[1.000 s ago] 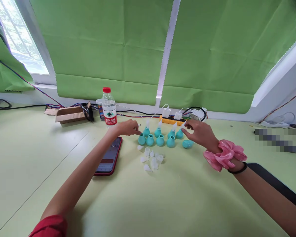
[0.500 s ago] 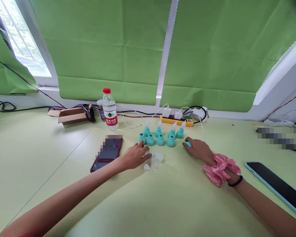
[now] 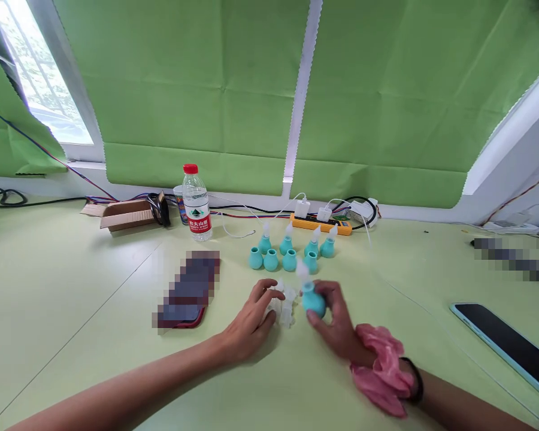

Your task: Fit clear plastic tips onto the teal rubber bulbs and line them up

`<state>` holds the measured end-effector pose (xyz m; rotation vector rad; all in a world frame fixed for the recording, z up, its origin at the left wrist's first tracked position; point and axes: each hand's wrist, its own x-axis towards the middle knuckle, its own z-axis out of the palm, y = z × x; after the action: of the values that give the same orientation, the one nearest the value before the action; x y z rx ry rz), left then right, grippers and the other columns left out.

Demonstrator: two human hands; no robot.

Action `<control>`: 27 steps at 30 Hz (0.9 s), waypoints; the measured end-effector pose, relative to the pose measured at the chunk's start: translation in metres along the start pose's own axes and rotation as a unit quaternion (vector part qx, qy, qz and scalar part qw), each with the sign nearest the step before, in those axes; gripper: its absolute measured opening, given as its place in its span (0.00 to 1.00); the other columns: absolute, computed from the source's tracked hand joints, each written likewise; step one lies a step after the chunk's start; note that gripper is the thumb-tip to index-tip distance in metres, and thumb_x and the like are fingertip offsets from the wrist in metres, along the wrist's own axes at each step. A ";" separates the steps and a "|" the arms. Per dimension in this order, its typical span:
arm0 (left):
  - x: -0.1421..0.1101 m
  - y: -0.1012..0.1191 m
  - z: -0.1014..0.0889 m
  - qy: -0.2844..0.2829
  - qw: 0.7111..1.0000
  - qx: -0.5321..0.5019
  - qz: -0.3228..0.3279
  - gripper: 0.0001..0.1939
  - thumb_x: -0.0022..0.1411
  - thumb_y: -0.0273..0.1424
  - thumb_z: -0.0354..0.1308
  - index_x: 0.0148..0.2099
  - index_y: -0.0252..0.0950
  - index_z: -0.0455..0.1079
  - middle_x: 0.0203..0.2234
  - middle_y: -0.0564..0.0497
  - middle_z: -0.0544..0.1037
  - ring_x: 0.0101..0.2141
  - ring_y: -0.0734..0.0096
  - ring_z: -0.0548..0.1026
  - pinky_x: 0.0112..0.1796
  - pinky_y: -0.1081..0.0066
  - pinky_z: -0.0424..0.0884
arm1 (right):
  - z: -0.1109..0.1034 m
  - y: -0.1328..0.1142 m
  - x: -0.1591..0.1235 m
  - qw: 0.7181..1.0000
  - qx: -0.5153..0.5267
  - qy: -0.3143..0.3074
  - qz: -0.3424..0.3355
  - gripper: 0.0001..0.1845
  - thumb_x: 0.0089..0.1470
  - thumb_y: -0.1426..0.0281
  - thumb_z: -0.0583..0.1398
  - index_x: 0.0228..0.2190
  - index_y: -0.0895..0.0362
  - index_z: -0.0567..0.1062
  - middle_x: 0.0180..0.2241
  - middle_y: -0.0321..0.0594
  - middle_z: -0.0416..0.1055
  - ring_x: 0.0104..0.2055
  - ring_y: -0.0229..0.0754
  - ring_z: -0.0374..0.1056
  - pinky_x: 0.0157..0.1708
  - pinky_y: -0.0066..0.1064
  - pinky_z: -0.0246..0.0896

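Observation:
My right hand (image 3: 335, 320), with a pink scrunchie on its wrist, is closed round a teal rubber bulb (image 3: 313, 300) with a clear tip on top, held just above the table. My left hand (image 3: 251, 320) rests on the table beside it, fingers loosely spread, touching a small pile of clear plastic tips (image 3: 284, 302). Behind them stand two rows of teal bulbs (image 3: 290, 251): the back ones carry clear tips, the front ones are open-topped.
A red phone (image 3: 186, 290) lies left of my hands and a dark phone (image 3: 505, 347) at the right edge. Further back are a water bottle (image 3: 196, 203), a cardboard box (image 3: 128, 214), an orange power strip (image 3: 321, 222) with chargers, and cables along the wall.
My right hand has picked up the loose teal bulb from the table and brought it toward me, now with a clear tip on it. My left hand has drawn back to the tip pile.

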<state>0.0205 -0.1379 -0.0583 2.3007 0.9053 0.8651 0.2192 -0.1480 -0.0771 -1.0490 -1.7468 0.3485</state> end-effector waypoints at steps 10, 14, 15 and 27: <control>0.002 -0.011 0.001 0.075 0.993 -0.068 -0.068 0.13 0.53 0.36 0.52 0.40 0.35 0.64 0.26 0.51 0.71 0.27 0.73 0.67 0.31 0.73 0.65 | 0.007 -0.012 0.005 0.986 -0.061 -0.152 -0.013 0.19 0.41 0.74 0.55 0.39 0.53 0.61 0.35 0.39 0.66 0.37 0.42 0.64 0.36 0.32 0.60; 0.004 -0.011 0.007 0.094 0.985 -0.064 -0.126 0.14 0.50 0.38 0.56 0.39 0.37 0.68 0.25 0.53 0.73 0.26 0.73 0.69 0.31 0.73 0.67 | 0.012 -0.009 0.007 0.987 -0.066 -0.146 -0.016 0.11 0.47 0.68 0.55 0.36 0.54 0.65 0.30 0.39 0.67 0.31 0.41 0.65 0.30 0.31 0.61; 0.004 -0.011 0.007 0.100 0.984 -0.062 -0.137 0.14 0.49 0.38 0.57 0.38 0.38 0.68 0.25 0.53 0.73 0.26 0.73 0.70 0.31 0.73 0.67 | 0.013 -0.008 0.007 0.988 -0.072 -0.139 -0.017 0.10 0.48 0.67 0.55 0.36 0.54 0.65 0.29 0.39 0.67 0.30 0.41 0.65 0.29 0.31 0.61; 0.010 -0.025 -0.002 0.098 0.989 0.087 -0.070 0.19 0.53 0.32 0.53 0.49 0.36 0.65 0.32 0.48 0.72 0.36 0.65 0.64 0.36 0.67 0.65 | 0.012 -0.013 0.006 0.994 -0.032 -0.108 0.004 0.11 0.49 0.67 0.55 0.37 0.54 0.66 0.33 0.40 0.67 0.34 0.41 0.65 0.34 0.31 0.62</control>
<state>0.0145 -0.1145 -0.0692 2.2918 1.2585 0.9969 0.2022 -0.1482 -0.0705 -1.0967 -1.9576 0.4274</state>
